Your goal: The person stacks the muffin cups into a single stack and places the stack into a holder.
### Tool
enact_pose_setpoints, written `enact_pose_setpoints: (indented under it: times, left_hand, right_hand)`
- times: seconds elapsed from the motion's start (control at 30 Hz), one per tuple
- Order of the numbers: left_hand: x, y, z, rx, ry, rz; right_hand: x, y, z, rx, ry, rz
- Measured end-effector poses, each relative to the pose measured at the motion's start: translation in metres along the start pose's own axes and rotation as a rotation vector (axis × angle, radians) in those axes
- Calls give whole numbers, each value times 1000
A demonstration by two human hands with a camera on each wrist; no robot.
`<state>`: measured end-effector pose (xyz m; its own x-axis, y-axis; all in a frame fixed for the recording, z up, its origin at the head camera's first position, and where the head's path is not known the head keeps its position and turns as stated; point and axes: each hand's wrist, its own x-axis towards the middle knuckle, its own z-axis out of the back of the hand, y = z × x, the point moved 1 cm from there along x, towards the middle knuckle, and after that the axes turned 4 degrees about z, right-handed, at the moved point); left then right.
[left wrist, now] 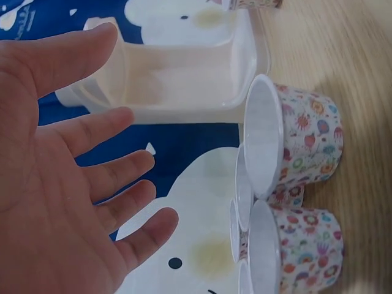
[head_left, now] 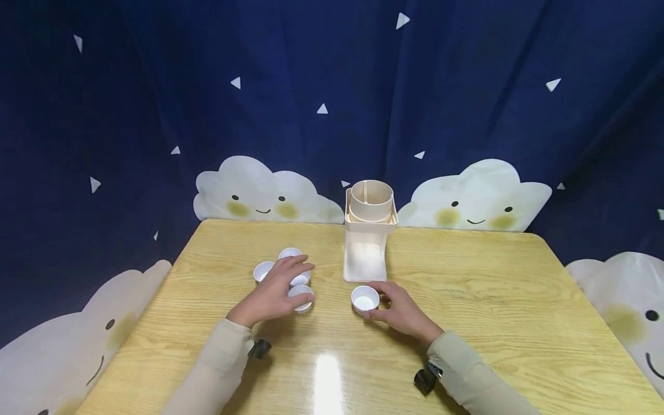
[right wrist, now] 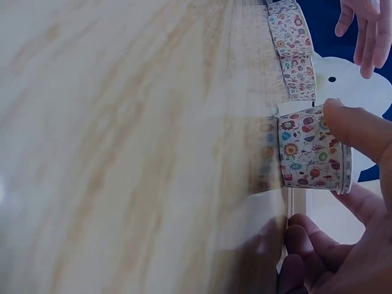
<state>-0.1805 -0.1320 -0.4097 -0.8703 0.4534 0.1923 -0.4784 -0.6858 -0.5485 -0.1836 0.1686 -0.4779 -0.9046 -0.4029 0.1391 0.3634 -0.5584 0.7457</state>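
My right hand [head_left: 403, 312] holds a small paper cup [head_left: 365, 302] between thumb and fingers, in front of the cream plastic stand. In the right wrist view this cup [right wrist: 309, 147] has a colourful floral print and stands upright on the table; its rim looks doubled. My left hand [head_left: 272, 293] hovers over a cluster of similar cups [head_left: 263, 270] on the left, partly hiding them. Its fingers are spread and hold nothing, as the left wrist view shows beside the nearest cup [left wrist: 306, 138]. The cups are white inside.
A cream plastic stand [head_left: 365, 253] with a round tube [head_left: 372, 202] on top stands near the table's back edge, centre. The wooden table [head_left: 477, 300] meets a dark blue curtain [head_left: 290, 69] with cloud shapes behind. A black wrist camera [head_left: 426, 379] sits below the right cuff.
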Motion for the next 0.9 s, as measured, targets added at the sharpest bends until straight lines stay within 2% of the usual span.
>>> enact_pose_setpoints:
  times: [0.17, 0.37, 0.57, 0.9]
  left_hand:
    - [-2, 9, 6, -35, -73, 3]
    - [-4, 20, 19, -36, -141, 66]
    - [-5, 29, 32, 34, -174, 68]
    - [-6, 56, 39, 48, -160, 165]
  right_hand:
    - [1, 0, 0, 3, -4, 1]
    - [0, 2, 1, -21, -15, 25]
    - [-1, 2, 0, -25, -15, 13]
    - [-2, 1, 1, -30, 2, -8]
